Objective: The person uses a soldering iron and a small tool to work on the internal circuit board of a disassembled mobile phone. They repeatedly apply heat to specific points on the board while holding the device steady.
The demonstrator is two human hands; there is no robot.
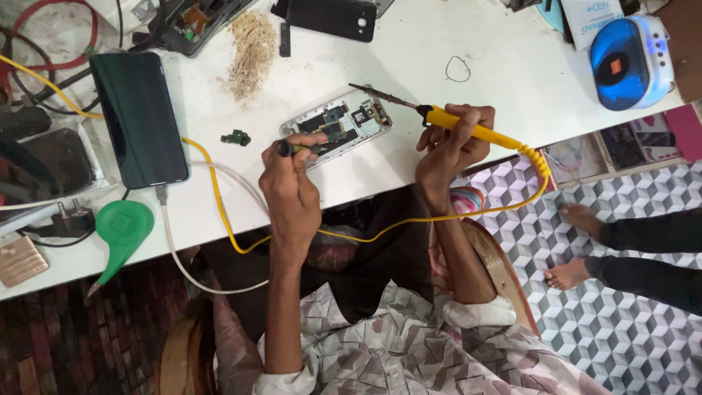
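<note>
An opened phone [344,121] with its circuit board showing lies on the white table [468,110]. My left hand [291,183] is shut on a small dark tool [289,148] whose end rests at the phone's near edge. My right hand [452,143] grips a yellow-handled soldering iron [468,128]; its metal tip [373,92] points left, just above the phone's far corner. The iron's yellow cable [439,219] loops down across my lap. A small green circuit part [235,137] lies loose to the left of the phone.
A dark phone [139,117] lies on the left with a cable plugged in. Near the front edge sit a green blower tool [121,230] and a plug [69,219]. At the back are a fibrous tan pile [252,47], a black phone cover [333,18] and a blue speaker [629,62]. Another person's bare feet [578,219] rest on the patterned floor.
</note>
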